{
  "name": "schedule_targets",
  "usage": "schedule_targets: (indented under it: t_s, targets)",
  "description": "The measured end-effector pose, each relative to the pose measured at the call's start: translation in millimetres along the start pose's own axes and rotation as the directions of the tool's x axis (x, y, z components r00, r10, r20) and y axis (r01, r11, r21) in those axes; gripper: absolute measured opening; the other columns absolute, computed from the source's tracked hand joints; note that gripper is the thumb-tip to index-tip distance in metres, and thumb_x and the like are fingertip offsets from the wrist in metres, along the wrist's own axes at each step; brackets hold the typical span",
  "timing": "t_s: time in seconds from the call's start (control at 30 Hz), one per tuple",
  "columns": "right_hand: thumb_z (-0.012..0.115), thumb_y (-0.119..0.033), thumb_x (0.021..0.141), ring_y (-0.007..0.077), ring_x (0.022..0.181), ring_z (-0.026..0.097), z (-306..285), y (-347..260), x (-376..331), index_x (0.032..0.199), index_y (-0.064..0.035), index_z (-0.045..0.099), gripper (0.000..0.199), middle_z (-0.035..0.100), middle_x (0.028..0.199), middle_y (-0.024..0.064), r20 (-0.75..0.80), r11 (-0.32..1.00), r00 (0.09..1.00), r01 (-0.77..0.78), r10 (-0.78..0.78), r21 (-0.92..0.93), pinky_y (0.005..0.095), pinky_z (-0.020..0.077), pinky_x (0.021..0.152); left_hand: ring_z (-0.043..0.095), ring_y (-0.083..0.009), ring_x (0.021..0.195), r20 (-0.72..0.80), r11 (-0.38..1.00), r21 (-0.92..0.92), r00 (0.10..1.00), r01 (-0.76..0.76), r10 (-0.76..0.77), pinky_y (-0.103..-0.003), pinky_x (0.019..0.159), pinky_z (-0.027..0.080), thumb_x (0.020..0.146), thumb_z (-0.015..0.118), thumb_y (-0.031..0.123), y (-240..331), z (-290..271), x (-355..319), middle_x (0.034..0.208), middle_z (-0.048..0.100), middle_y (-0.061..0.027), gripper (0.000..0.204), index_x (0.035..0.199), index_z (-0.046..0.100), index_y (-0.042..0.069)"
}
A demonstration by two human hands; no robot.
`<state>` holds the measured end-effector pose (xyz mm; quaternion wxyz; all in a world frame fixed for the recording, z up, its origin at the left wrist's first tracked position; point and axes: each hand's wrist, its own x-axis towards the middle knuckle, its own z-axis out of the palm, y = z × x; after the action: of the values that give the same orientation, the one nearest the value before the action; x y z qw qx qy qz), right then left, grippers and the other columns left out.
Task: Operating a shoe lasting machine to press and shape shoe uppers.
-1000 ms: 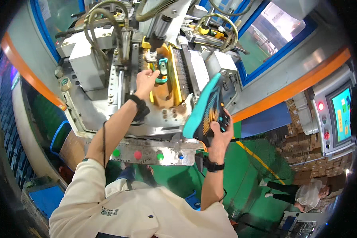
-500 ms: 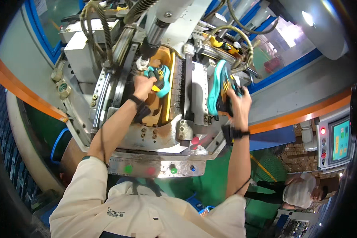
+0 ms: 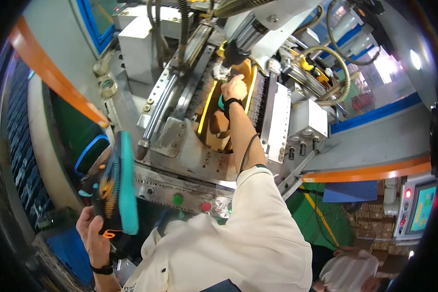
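At the lower left, my left hand (image 3: 95, 238) is closed around one end of a sports shoe (image 3: 128, 187) with a thick teal sole and a dark, yellow-marked upper. That shoe is upended and clear of the machine. My right hand (image 3: 234, 89) reaches into the long brown well (image 3: 214, 129) of the machine, beneath a dark cylinder head (image 3: 236, 52). Its fingers are curled over a second shoe (image 3: 221, 102), of which little more than a teal edge shows beside the wrist. Hand and forearm hide the rest of it.
Metal rails (image 3: 160, 117) and hoses flank the well. On the front panel sit a green button (image 3: 178, 199) and a red button (image 3: 206, 207). Orange guard edges (image 3: 58, 82) curve on both sides. A control screen (image 3: 422, 208) stands right; another person (image 3: 348, 272) is at the lower right.
My left hand has drawn a shoe out of the well and swung it to the lower left. From the right, my right hand has carried its shoe into the well. The view has shifted.
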<state>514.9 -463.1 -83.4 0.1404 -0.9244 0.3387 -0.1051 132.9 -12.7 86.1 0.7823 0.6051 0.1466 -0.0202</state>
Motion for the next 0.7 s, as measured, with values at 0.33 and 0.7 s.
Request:
schedule_targets:
  t_s: [0.33,0.7]
  targets:
    - [0.063,-0.006,0.087,0.0349,0.087,0.063,-83.9,42.3,-275.1,0.103,-0.0016,0.067,0.017,0.066,0.092,0.0157,-0.141,0.454,0.631,0.678,-0.763,0.578,0.0436,0.0494,0.076,0.064,-0.0218,0.103,-0.54,0.827,0.562,0.762,0.011,0.357,-0.034,0.088,0.053,0.09,0.062,0.002,-106.0,-51.2,-136.9,0.113,0.065,-0.0119,0.024,0.113,0.064,-0.002]
    - [0.061,-0.007,0.085,0.0346,0.104,0.06,77.3,81.2,-425.5,0.102,-0.0068,0.068,0.018,0.066,0.105,0.0143,0.171,0.275,0.221,0.851,-0.96,0.447,0.0432,0.0492,0.09,0.061,-0.0121,0.074,-0.843,0.916,-0.397,0.414,-0.048,-0.344,-0.025,0.066,0.051,0.086,0.072,0.021,-162.9,-64.1,-270.1,0.085,0.064,-0.0037,0.029,0.103,0.068,-0.003]
